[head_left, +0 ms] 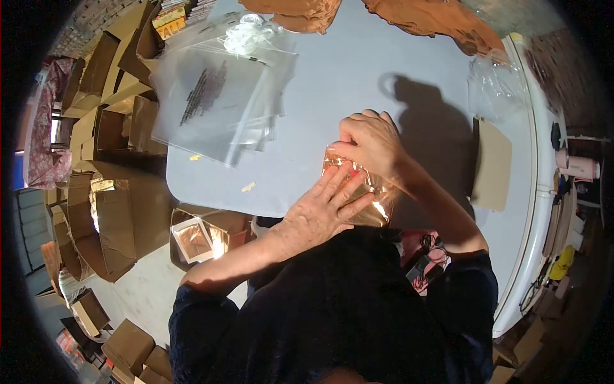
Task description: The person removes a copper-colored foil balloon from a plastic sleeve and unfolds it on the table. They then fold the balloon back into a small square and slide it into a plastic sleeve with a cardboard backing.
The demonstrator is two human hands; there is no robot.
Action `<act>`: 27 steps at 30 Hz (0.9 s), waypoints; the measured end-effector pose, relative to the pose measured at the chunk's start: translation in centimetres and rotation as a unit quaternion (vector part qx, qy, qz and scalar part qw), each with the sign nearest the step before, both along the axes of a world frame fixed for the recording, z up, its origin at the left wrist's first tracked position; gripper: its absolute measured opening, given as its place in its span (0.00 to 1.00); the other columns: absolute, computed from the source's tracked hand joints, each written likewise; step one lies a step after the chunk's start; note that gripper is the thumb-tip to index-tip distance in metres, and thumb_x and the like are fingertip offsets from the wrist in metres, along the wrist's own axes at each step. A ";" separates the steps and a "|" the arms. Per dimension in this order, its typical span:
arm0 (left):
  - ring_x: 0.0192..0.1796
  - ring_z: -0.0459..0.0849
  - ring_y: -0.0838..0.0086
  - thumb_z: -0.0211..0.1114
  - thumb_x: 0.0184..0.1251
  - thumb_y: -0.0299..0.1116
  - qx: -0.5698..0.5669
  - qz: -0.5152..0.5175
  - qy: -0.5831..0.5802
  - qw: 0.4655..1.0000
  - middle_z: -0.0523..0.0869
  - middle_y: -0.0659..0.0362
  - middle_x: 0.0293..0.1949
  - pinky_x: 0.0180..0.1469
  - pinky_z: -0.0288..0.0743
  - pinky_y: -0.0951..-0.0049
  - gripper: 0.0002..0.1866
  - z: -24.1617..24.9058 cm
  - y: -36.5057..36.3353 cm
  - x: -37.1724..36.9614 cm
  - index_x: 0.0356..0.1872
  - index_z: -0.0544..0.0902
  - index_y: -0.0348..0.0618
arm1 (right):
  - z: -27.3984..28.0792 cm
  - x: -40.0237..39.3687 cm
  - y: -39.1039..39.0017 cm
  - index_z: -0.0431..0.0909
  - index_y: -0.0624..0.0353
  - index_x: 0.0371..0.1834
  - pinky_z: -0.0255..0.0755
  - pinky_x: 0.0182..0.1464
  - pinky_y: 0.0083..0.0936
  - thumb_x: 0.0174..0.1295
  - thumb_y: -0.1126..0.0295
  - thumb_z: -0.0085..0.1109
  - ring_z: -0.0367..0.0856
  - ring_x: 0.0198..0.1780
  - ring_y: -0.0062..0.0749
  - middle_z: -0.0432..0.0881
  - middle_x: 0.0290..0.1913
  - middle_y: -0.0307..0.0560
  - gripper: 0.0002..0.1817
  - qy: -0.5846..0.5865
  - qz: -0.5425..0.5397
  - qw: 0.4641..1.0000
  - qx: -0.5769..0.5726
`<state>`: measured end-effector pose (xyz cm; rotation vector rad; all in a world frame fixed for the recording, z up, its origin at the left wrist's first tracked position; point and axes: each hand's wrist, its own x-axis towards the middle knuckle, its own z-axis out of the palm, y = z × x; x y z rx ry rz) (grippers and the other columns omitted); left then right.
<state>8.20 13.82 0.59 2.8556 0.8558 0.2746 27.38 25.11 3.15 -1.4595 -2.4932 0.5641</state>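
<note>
Dark sleeves fill the bottom of the view, and both forearms reach up from them to one small packet at the near edge of the table (pixel 409 57). Lying flat and spread, the left hand (pixel 320 211) presses its fingers (pixel 345 189) down on a shiny copper-coloured foil packet (pixel 364 195), which rests on the pale grey tabletop right in front of the body. From above, the right hand (pixel 371 141) curls over the packet's far edge, its fingertips pinching the foil near the upper left corner. The two hands touch the packet at once and almost meet over it.

Just right of the right forearm lies a flat brown card sheet (pixel 491 163), near the table's rounded white rim. Beyond the hands to the left sits a loose stack of clear zip bags (pixel 217 102), with a tangle of clear plastic (pixel 249 32) on its far end. A small pale scrap (pixel 248 187) lies between that stack and the left hand. Well beyond the hands, at the far side, lie crumpled rust-brown sheets (pixel 435 16), and a crinkled clear bag (pixel 495 86) sits far right.

Below the left forearm, off the table, an open carton (pixel 198 237) holds framed foil pieces. More open cardboard boxes (pixel 109 217) stand further left.
</note>
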 end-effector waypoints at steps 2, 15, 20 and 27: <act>0.87 0.51 0.43 0.59 0.76 0.61 -0.014 0.000 -0.007 1.000 0.57 0.44 0.85 0.87 0.47 0.44 0.40 -0.1 0.0 0.0 0.84 0.63 0.59 | 0.3 -1.0 -0.1 0.79 0.52 0.28 0.65 0.52 0.38 0.58 0.49 0.73 0.79 0.44 0.41 0.83 0.34 0.40 0.19 -0.002 -0.013 1.000 0.006; 0.87 0.53 0.45 0.66 0.71 0.47 0.044 -0.018 -0.013 0.999 0.59 0.46 0.85 0.87 0.51 0.45 0.37 -0.2 -0.6 0.0 0.81 0.69 0.61 | 0.6 6.0 -4.5 0.79 0.60 0.33 0.74 0.40 0.40 0.60 0.66 0.73 0.81 0.37 0.46 0.81 0.30 0.47 0.12 0.121 0.027 0.992 0.033; 0.86 0.57 0.46 0.66 0.67 0.36 0.068 -0.042 -0.041 0.996 0.61 0.50 0.84 0.86 0.55 0.46 0.36 -0.9 -1.3 -0.5 0.79 0.73 0.63 | 0.1 7.4 -5.9 0.78 0.59 0.34 0.74 0.39 0.40 0.63 0.63 0.71 0.82 0.35 0.49 0.82 0.30 0.48 0.13 0.096 0.051 0.994 -0.003; 0.86 0.59 0.49 0.68 0.63 0.35 0.048 -0.062 -0.072 0.994 0.62 0.52 0.85 0.87 0.56 0.48 0.38 -0.8 -1.3 -0.5 0.79 0.74 0.65 | 1.7 7.1 -7.7 0.78 0.61 0.35 0.77 0.35 0.38 0.68 0.64 0.67 0.86 0.33 0.45 0.83 0.29 0.51 0.12 0.162 0.010 0.981 -0.110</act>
